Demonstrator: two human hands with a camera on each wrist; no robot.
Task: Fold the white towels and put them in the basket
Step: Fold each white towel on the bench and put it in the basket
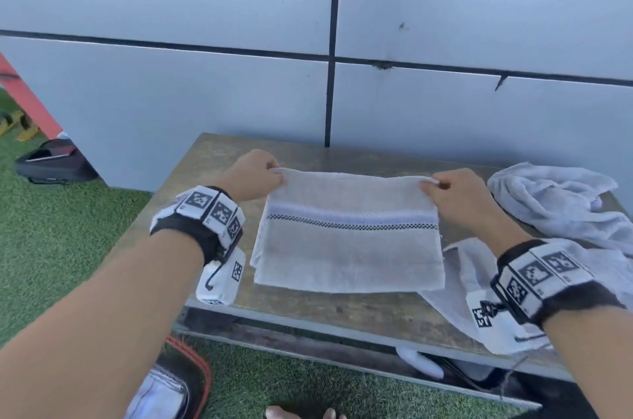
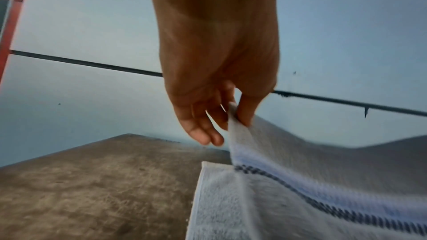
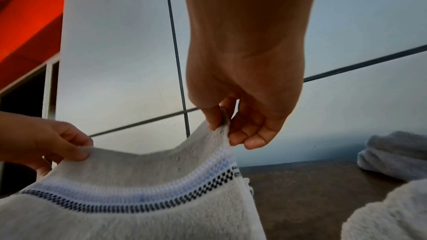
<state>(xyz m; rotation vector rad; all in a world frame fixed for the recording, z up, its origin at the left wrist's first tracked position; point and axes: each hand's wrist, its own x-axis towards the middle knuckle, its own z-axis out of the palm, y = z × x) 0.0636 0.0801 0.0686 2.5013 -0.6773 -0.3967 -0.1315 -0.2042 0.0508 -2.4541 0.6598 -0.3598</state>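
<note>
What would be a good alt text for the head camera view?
Two hands, left hand and right hand, pinch the far corners of a striped white towel over a worn table. Crumpled towels lie at the right.

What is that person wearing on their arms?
Both forearms are bare, with no sleeves. Each wrist has a black band wrapped with white blocks printed with black square code patterns. A white box with the same kind of pattern hangs under each wrist, with a thin black cable on it. The left hand and right hand wear no gloves.
</note>
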